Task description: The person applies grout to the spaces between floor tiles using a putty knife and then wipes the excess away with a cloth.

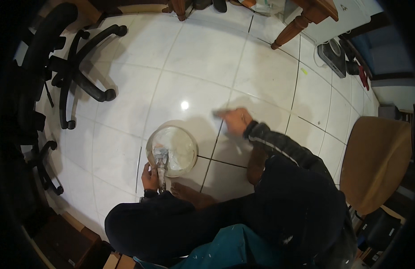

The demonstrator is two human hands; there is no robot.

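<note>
A round, pale bowl [195,150] stands on the tiles in front of me, with a whitish paste [178,148] inside. A paste-smeared tool with a wide blade [161,154] leans in its left part, its handle toward me. My left hand [149,178] is at the bowl's near left rim, fingers closed on the edge beside the handle. Farther right and ahead, my right hand [236,121] is closed round a small, flat, greyish tool [220,113], smeared by motion, over the floor near a dark tile joint [221,127]. Its exact kind cannot be made out.
White floor tiles [198,85] have some dark joints and some pale ones. A black swivel chair base [75,71] stands at left. Turned wooden legs [294,29] are at the back, and a brown chair [375,163] is at right. My bare foot [189,193] rests beside the bowl.
</note>
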